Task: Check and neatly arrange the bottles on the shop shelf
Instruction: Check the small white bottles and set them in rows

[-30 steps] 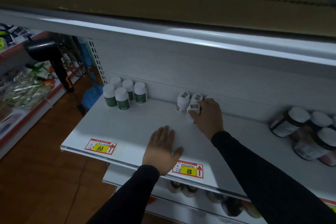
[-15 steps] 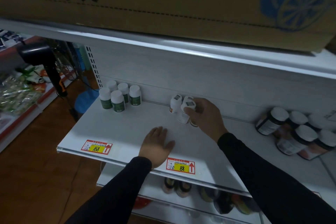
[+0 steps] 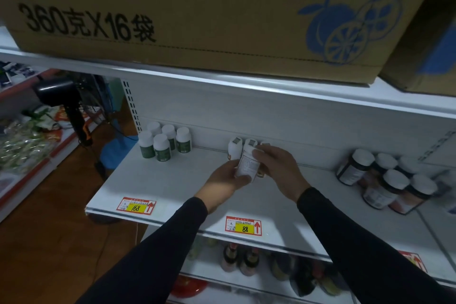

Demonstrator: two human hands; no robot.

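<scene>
Mid-check, frame centre: left hand [image 3: 228, 177] and right hand [image 3: 278, 168] both clasp a white bottle [image 3: 246, 164] lifted off the shelf [image 3: 172, 185]. Green-label bottles [image 3: 164, 143] upper left look grouped; dark jars [image 3: 385, 177] at right look jumbled, likely still to do.

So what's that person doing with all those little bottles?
A person is checking bottles on a shop shelf. Both hands hold one white bottle: the left hand cups it from below, and the right hand grips it near the cap, so its label faces them. Another white bottle stands just behind. Five green-labelled bottles sit in a tidy group to the left, and dark jars crowd the right end.
</scene>
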